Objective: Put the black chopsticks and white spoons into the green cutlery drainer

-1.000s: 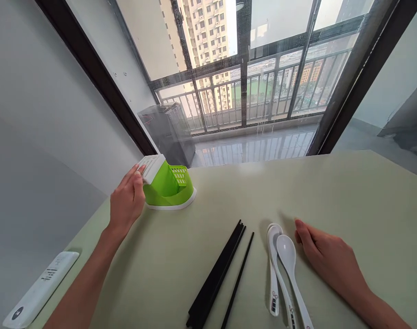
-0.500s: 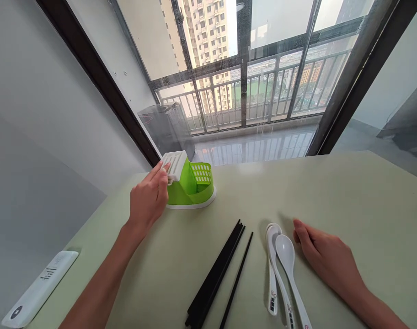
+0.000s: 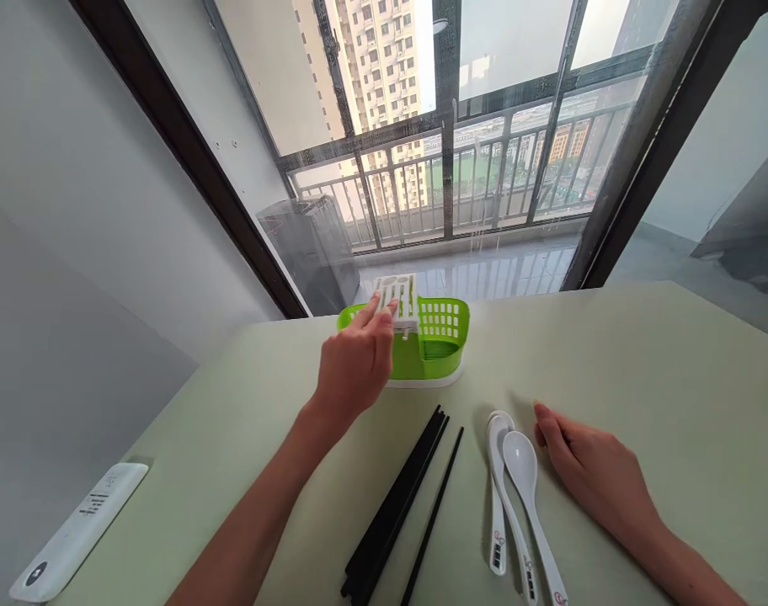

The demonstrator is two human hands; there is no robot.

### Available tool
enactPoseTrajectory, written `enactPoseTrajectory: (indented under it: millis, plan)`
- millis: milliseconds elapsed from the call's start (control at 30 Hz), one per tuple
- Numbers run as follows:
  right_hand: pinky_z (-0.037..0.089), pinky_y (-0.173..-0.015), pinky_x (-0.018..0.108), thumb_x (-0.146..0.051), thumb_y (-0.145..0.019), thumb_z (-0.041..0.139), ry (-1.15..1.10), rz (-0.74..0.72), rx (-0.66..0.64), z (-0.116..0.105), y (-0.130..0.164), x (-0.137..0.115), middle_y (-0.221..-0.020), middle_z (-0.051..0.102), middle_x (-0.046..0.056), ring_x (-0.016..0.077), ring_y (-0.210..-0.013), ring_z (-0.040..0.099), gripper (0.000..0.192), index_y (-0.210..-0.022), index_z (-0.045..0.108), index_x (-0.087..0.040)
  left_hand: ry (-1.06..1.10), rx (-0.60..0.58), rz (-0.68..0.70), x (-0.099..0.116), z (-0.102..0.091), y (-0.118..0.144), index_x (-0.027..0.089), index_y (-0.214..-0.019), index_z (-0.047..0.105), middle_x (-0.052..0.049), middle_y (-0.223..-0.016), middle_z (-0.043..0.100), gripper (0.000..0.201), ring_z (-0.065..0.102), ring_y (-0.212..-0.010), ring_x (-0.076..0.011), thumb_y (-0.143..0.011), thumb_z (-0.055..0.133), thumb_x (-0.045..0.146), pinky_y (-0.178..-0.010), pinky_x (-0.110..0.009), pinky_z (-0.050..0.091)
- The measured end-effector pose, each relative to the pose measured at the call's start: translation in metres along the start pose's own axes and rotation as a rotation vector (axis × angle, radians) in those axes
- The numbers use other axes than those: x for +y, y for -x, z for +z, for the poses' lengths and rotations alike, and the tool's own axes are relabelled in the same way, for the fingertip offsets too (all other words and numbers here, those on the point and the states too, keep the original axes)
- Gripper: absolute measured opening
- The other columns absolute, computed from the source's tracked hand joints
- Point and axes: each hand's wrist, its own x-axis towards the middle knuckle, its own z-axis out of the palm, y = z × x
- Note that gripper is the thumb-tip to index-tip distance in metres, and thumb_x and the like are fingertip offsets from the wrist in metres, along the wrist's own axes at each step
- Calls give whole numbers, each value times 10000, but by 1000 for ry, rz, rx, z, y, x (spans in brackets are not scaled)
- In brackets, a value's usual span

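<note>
My left hand [image 3: 357,358] grips the white slotted top of a green cutlery holder [image 3: 444,337] near the table's far edge. Its fingers lie over the slots and cover part of the holder's left side. Low on the right, my right hand [image 3: 602,463] rests on the table with its fingers curled in; whether anything is inside them is hidden. Just left of it lie several white spoons [image 3: 521,459], partly overlapping. Between the two hands is a bundle of black chopsticks [image 3: 393,509], and a single black chopstick [image 3: 435,509] lies apart beside it.
A long white device with a round dark mark [image 3: 81,534] lies at the left edge of the pale green table [image 3: 662,362]. Beyond the table's far edge stands a dark-framed glass door [image 3: 447,126], with a balcony railing behind it.
My left hand has moved to the right, and the green cutlery holder has shifted right with it. The right hand, spoons and chopsticks stay in place.
</note>
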Motion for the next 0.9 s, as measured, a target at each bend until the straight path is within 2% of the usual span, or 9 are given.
enactPoseTrajectory:
  millis: [300, 633, 767, 900]
  plan:
    - [329, -611, 308, -626, -1036, 225, -3, -6, -29, -2, -1, -6, -626, 652, 8, 227, -626, 605, 589, -671, 507, -259, 108, -57, 70, 43, 13, -10, 257, -1411, 661, -90, -1553, 566, 514, 758, -1118, -248, -1131, 239, 343, -827, -368, 629]
    - [300, -619, 315, -593, -1054, 214, 40, -42, -19, 3, -2, -3, -680, 693, 24, 246, -667, 623, 586, -697, 541, -262, 37, -96, 94, 76, 19, -7, 200, -1479, 594, -170, -1600, 495, 514, 778, -1050, -275, -1118, 260, 349, -803, -410, 652]
    - [308, -615, 320, -583, -1061, 218, 39, -54, 1, 3, -2, -3, -692, 711, 36, 249, -669, 634, 597, -711, 581, -262, 26, -119, 93, 83, 19, -4, 211, -1511, 551, -181, -1612, 477, 500, 785, -997, -272, -1119, 278, 358, -791, -414, 650]
    - [308, -616, 325, -581, -1060, 223, 45, -47, -1, 3, -3, -3, -705, 722, 44, 256, -677, 641, 594, -727, 597, -261, 59, -145, 161, 77, 11, 2, 264, -1556, 452, -154, -1642, 442, 470, 757, -1059, -273, -1102, 367, 352, -820, -412, 639]
